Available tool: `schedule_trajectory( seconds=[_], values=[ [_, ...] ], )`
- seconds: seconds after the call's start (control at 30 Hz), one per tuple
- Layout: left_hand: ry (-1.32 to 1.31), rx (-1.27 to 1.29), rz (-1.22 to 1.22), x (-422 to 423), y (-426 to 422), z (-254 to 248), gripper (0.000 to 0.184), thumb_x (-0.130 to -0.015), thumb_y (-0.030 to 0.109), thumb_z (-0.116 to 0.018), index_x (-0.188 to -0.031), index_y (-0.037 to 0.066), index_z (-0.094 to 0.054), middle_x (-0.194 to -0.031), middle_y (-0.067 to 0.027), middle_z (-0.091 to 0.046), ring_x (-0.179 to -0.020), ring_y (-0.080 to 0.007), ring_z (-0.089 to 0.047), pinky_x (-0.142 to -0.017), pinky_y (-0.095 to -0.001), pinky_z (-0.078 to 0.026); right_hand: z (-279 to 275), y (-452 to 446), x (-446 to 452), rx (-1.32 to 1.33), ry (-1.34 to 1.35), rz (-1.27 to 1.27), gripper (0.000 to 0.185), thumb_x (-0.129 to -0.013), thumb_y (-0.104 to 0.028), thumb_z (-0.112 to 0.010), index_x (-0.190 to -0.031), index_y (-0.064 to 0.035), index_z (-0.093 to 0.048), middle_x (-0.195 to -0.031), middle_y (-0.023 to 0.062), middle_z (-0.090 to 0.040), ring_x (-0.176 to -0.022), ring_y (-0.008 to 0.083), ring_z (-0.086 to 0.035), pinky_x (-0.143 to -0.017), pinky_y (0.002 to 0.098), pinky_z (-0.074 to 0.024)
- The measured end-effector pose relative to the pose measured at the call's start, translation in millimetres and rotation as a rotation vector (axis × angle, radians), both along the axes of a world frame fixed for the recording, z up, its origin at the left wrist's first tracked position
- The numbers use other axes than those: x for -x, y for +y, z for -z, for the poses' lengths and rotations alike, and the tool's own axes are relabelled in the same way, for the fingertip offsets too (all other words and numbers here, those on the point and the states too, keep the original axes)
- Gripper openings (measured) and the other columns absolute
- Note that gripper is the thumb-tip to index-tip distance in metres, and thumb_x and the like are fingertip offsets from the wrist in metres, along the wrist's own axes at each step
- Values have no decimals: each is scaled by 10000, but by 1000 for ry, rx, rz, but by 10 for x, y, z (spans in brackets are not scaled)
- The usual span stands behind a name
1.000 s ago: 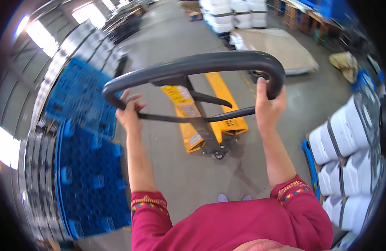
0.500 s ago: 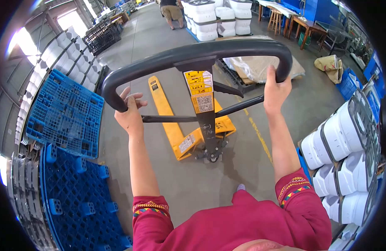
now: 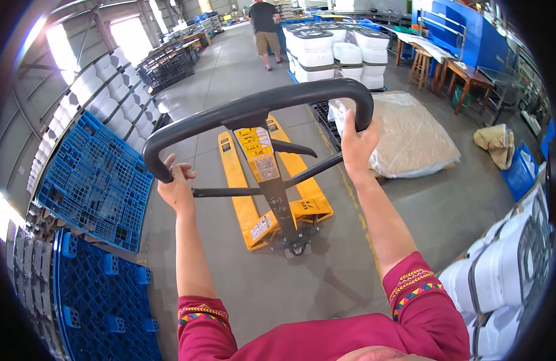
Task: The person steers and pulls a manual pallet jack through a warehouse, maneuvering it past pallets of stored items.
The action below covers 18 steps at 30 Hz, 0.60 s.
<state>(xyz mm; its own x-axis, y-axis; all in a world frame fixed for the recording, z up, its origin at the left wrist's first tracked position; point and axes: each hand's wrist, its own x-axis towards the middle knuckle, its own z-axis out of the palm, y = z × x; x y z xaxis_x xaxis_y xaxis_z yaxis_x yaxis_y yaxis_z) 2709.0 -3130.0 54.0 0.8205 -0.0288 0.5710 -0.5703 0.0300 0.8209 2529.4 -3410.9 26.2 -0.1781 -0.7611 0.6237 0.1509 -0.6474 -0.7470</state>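
A yellow pallet jack (image 3: 249,224) stands ahead of me on the floor, its two forks pointing away and bare. Its black loop handle (image 3: 284,96) tilts toward me, with the left end lower than the right. My left hand (image 3: 177,188) is curled loosely round the left end of the loop, some fingertips showing past it. Round the right end, my right hand (image 3: 358,149) is closed, thumb pointing up along the bar. A black lever (image 3: 295,148) sticks out below the loop, beside the yellow labels on the shaft.
Blue plastic pallets (image 3: 100,180) lean at the left beside stacked white parts. A plastic-wrapped flat load (image 3: 410,135) lies right of the forks. More white stacks (image 3: 500,277) stand close at my right. A person (image 3: 264,33) is in the aisle ahead, near a white palletised stack (image 3: 344,54).
The handle and both hands have shifted left in view, and the jack has turned slightly. The wrapped load shows more fully. The person ahead appears lower in view, more of the body showing.
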Motion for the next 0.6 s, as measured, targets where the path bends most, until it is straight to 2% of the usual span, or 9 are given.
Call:
schedule_trajectory(
  seconds=[0.17,0.2,0.27,0.4,0.47,0.6],
  values=[
    [-22,-7,-61,-779,-563,18,288,-834,24,-451,-1087,-77,-545,-741,-105,-637,-556,-127,-590,-527,-228,-468,5,-691,-906,83,-15,-11,232,-785,-186,-643,-824,28,-560,-660,154,-586,-600,298,-586,-573,366,-451],
    [-38,-17,-64,-952,-673,27,287,-836,23,-450,-1087,-77,-545,-743,-106,-638,-558,-129,-592,-529,-228,-466,31,-854,-1091,81,49,20,234,-782,-190,-641,-824,25,-559,-658,158,-585,-604,311,-585,-579,371,-453],
    [-41,-5,-91,-1253,-929,0,287,-835,15,-443,-1086,-81,-543,-744,-111,-640,-563,-133,-595,-540,-229,-465,27,-1117,-1492,76,32,38,272,-787,-241,-636,-826,19,-567,-680,161,-601,-622,316,-592,-600,381,-454],
    [-72,32,-53,-1980,-1380,26,297,-834,15,-466,-1101,-104,-519,-739,-122,-637,-549,-132,-581,-546,-240,-470,77,-1624,-2210,15,98,-6,295,-782,-260,-646,-850,20,-583,-739,150,-621,-677,293,-595,-639,359,-453],
    [-78,34,-72,-2382,-1604,90,292,-836,13,-468,-1097,-108,-518,-736,-125,-634,-541,-131,-573,-546,-247,-478,98,-1831,-2633,44,-8,-88,278,-800,-233,-641,-882,27,-589,-778,124,-626,-705,227,-594,-671,331,-450],
    [-41,25,-74,-3180,-2058,147,279,-842,12,-475,-1087,-116,-511,-717,-129,-624,-525,-129,-554,-549,-264,-498,202,-2312,-3436,-20,61,-107,268,-804,-220,-640,-900,25,-587,-779,103,-625,-697,196,-583,-673,321,-449]
  ],
)
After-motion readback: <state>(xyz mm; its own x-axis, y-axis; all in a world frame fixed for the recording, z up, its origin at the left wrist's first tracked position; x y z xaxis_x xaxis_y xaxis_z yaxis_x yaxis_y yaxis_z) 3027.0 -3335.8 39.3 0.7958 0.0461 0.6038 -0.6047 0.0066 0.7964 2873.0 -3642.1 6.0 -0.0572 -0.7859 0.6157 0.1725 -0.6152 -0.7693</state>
